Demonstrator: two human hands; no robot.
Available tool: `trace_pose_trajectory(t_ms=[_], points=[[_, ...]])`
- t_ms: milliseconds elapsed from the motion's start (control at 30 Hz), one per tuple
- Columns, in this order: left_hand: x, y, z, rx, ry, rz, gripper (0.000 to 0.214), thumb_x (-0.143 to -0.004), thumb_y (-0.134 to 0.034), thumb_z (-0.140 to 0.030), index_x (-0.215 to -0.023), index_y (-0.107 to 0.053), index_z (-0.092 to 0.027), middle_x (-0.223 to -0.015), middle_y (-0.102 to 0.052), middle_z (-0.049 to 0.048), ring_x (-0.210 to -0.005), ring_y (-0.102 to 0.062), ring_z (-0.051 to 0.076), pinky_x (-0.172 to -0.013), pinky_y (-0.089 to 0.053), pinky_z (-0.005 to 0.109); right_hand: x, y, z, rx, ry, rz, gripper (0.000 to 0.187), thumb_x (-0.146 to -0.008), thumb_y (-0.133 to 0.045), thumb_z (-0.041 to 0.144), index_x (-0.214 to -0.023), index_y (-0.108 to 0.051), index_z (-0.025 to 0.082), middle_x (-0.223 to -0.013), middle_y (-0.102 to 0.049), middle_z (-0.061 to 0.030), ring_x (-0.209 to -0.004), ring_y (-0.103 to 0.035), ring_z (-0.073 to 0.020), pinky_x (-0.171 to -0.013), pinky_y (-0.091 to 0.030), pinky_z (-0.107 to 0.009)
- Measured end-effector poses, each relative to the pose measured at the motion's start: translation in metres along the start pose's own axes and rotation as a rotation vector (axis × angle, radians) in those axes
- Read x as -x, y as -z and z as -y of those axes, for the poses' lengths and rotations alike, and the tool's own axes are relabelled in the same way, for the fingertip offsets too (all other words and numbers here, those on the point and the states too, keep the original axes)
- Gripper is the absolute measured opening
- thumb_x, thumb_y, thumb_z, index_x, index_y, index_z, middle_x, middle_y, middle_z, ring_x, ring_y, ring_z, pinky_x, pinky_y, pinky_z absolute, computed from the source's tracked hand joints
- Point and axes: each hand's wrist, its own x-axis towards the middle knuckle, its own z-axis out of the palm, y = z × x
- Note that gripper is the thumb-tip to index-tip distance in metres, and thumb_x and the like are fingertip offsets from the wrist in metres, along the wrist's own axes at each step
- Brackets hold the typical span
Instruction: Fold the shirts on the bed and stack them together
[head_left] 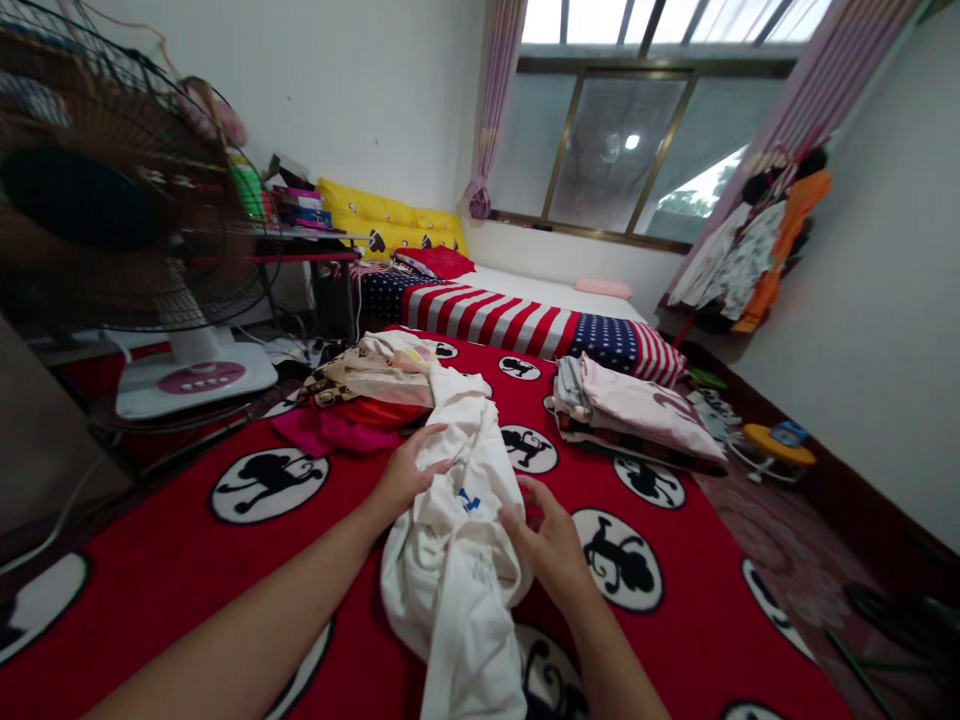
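Observation:
A crumpled white garment [459, 545] with a small blue mark lies bunched on the red blanket [187, 540] in front of me. My left hand [409, 468] grips its upper left fold, fingers curled into the cloth. On the garment's right side, my right hand [551, 545] pinches the fabric with thumb and fingers. Behind it lies a loose heap of unfolded clothes [375, 385], beige, red and pink. A folded stack of clothes [630, 405] sits to the right on the blanket.
A standing fan [127, 230] is close at the left, with a cluttered desk [300, 235] behind it. A second bed with a stars-and-stripes cover [525, 320] stands farther back. Clothes hang on a rack [757, 250] at right; a small yellow stool [780, 445] is on the floor.

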Motion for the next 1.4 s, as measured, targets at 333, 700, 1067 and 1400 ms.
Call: trace_pose_trajectory(t_ms=[333,700,1067,1400], points=[[0.0,0.006,0.001,-0.048,-0.047,-0.192,0.028,-0.068,-0.065,-0.022,-0.093,-0.075,-0.016,-0.102,-0.073,0.0096,-0.1,-0.066,0.026,-0.098,-0.047,0.041,-0.005,0.04,0.006,-0.325,-0.04,-0.491,0.031,-0.075,-0.065,0.043,-0.087,-0.069,0.015,-0.074,-0.065,-0.0005,-0.065,-0.055,-0.0153,-0.057,-0.042,-0.024],[-0.006,0.014,0.005,0.007,-0.011,-0.439,0.04,-0.075,-0.06,-0.024,-0.114,-0.066,-0.016,-0.109,-0.068,0.008,-0.101,-0.063,0.023,-0.095,-0.048,0.037,-0.016,0.092,-0.023,-0.191,-0.012,-1.148,0.039,-0.071,-0.066,0.033,-0.105,-0.063,0.014,-0.097,-0.064,-0.0077,-0.081,-0.061,-0.0185,-0.065,-0.05,-0.029],[0.016,0.003,-0.031,-0.528,-0.438,-0.341,0.037,-0.081,-0.052,-0.011,-0.118,-0.057,-0.018,-0.143,-0.036,0.0125,-0.136,-0.034,0.028,-0.114,-0.027,0.045,-0.006,0.041,0.001,0.116,0.282,-0.411,0.035,-0.082,-0.054,0.024,-0.116,-0.057,0.02,-0.115,-0.061,-0.0091,-0.083,-0.061,-0.0166,-0.067,-0.051,-0.029],[0.028,-0.014,-0.016,-0.485,-0.424,0.126,0.055,-0.078,-0.054,-0.011,-0.132,-0.047,-0.019,-0.143,-0.038,0.0117,-0.134,-0.037,0.026,-0.113,-0.032,0.044,0.003,0.024,0.016,0.174,0.187,0.209,0.023,-0.073,-0.063,0.02,-0.094,-0.073,0.022,-0.086,-0.067,-0.003,-0.082,-0.06,-0.019,-0.076,-0.044,-0.031]])
